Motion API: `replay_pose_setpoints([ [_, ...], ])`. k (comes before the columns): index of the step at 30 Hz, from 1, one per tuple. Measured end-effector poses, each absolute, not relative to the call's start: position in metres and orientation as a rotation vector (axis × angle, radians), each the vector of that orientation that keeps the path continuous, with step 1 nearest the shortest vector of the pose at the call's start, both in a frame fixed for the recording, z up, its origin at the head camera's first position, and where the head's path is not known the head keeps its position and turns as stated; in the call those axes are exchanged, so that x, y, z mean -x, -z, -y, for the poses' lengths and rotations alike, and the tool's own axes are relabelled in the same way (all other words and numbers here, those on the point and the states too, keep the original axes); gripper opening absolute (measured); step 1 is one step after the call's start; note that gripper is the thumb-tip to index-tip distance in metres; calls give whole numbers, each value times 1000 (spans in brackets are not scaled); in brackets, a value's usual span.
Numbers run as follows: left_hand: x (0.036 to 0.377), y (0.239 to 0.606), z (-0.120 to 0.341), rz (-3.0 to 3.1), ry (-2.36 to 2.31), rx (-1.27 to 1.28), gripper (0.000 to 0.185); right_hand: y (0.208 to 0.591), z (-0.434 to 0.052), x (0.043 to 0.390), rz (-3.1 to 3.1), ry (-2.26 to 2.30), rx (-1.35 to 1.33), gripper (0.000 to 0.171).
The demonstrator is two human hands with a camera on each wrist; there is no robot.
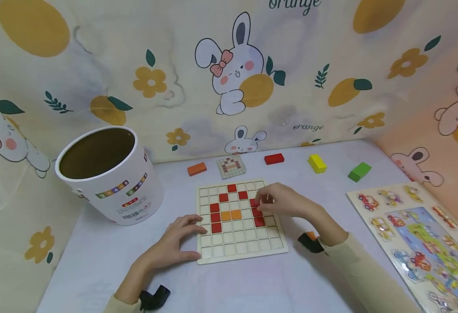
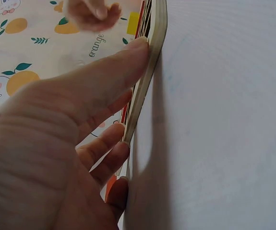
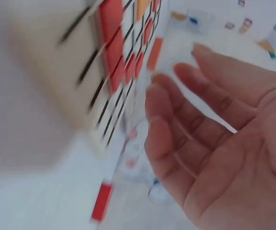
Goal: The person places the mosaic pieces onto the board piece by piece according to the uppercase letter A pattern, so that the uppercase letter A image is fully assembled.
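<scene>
The wooden grid board [image 1: 239, 234] sat flat on the white table [image 1: 252, 282], mid-front. The left hand [image 1: 174, 243] rested relaxed against its left edge, steadying it. The right hand [image 1: 281, 201] hovered over the red tiles [image 1: 258, 216], fingers loose, gripping nothing.

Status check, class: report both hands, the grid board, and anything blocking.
Left hand steadies wooden grid board at its left edge. Right hand open over red square tiles. Nothing blocking.

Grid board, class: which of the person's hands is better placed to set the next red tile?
Probably the right hand: it hovers over the grid board's red tiles, while the left hand steadies the edge.
</scene>
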State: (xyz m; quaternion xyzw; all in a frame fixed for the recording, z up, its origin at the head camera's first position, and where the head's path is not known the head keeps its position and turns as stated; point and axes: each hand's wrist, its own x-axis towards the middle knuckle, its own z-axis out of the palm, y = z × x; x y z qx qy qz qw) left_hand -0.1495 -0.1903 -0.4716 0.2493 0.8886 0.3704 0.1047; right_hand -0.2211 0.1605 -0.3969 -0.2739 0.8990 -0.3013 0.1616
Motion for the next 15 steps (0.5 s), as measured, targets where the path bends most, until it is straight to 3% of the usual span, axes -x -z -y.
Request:
replay_pose_setpoints([
  [8,149,471,186,-2603,-1111,-740,50,407,-244,179,-2460,945,655,27],
  [15,148,472,188,-2618,-1091,-707,50,424,-271,157,-2421,1034,745,37],
])
